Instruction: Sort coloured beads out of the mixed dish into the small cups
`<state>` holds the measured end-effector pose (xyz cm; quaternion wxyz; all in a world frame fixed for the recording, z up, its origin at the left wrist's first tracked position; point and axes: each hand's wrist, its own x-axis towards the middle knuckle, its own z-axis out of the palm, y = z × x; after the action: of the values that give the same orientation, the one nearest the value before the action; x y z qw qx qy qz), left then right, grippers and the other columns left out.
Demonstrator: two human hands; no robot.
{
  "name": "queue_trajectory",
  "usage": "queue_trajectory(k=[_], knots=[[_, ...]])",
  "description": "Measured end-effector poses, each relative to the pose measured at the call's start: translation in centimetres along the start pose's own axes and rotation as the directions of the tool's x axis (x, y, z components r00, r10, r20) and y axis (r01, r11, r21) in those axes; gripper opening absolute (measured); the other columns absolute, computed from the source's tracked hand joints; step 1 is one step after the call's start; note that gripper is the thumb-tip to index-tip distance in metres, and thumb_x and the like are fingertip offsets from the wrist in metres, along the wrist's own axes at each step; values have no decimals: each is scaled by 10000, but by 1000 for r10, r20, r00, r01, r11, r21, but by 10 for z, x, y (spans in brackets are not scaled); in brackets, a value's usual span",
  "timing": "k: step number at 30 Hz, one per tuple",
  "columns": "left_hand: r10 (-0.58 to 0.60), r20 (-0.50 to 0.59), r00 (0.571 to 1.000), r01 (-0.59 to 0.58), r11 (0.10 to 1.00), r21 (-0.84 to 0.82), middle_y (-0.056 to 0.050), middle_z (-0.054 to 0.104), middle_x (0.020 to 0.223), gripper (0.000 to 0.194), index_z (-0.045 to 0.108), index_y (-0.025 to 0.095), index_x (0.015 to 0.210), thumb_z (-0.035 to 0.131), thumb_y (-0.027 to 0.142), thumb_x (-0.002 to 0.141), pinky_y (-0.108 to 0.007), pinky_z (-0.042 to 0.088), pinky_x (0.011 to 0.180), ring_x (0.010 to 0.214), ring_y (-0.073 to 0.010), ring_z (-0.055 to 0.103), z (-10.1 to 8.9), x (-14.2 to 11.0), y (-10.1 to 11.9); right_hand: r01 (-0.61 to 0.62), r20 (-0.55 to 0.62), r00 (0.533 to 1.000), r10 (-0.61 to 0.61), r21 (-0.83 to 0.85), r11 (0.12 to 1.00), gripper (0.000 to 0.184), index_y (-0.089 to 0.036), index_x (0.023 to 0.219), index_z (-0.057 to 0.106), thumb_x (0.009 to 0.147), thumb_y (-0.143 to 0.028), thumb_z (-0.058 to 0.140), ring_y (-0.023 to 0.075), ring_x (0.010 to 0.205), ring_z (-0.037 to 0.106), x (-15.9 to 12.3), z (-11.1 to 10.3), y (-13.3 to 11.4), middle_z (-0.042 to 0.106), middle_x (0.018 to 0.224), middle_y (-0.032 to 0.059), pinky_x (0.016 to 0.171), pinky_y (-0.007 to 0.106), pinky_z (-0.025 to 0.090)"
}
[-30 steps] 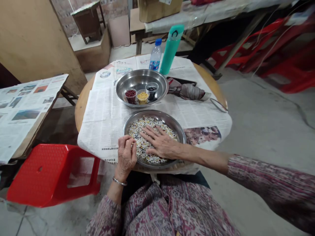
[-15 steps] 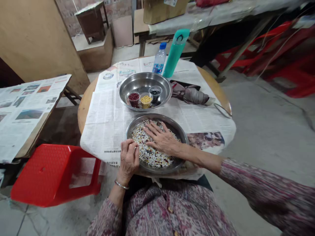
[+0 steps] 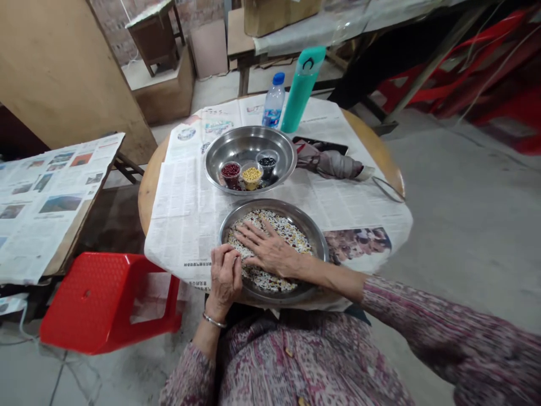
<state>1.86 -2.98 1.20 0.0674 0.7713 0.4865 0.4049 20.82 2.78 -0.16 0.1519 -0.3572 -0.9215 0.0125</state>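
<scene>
Near the front edge of the newspaper-covered table lies a steel basin (image 3: 316,239) with a spread of mixed beans and white grains (image 3: 291,230) in it. My right hand (image 3: 270,254) rests flat on the mix, fingers spread, holding nothing as a whole. At the basin's left rim, my left hand (image 3: 226,276) has its fingers curled over the edge; the palm side is hidden. A second steel basin (image 3: 249,134) behind holds three clear cups: red beans (image 3: 231,171), yellow beans (image 3: 251,176) and black beans (image 3: 267,162).
A water bottle (image 3: 274,101) and a teal bottle (image 3: 302,90) stand at the table's back. A folded grey umbrella (image 3: 333,162) and a dark phone (image 3: 323,145) lie to the right. A red stool (image 3: 88,299) and another newspaper-covered table (image 3: 59,192) are at left.
My right hand has slid left and a little toward me across the mix. My left hand stays at the rim. The whole view has shifted slightly.
</scene>
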Motion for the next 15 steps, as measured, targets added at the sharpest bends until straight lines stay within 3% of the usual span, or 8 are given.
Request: queue_trajectory(k=[5, 10, 15], knots=[[-1, 19, 1000, 1, 1000, 15, -96, 583, 1082, 147, 574, 177, 1063, 434, 145, 1032, -382, 473, 982, 1063, -214, 560, -1, 0, 1, -191, -49, 981, 187, -91, 977, 636, -169, 1517, 442, 983, -500, 539, 381, 1492, 355, -28, -9, 7, 423, 1596, 169, 1159, 644, 323], [6, 42, 999, -8, 998, 61, -99, 599, 1077, 171, 571, 168, 1059, 404, 144, 1035, -401, 441, 985, 1077, -225, 561, -1, 2, 2, -135, -59, 989, 135, -5, 991, 438, -193, 1345, 620, 994, -443, 542, 334, 1454, 431, -53, -21, -18, 550, 1510, 126, 1165, 600, 354], [-12, 43, 999, 9, 997, 71, -92, 603, 1068, 182, 583, 172, 1053, 407, 132, 1029, -395, 443, 978, 1051, -214, 567, -3, 3, 2, -110, -133, 983, 127, 132, 985, 220, -211, 988, 735, 996, -343, 558, 294, 1318, 578, -55, -33, -28, 706, 1303, 87, 1132, 561, 419]])
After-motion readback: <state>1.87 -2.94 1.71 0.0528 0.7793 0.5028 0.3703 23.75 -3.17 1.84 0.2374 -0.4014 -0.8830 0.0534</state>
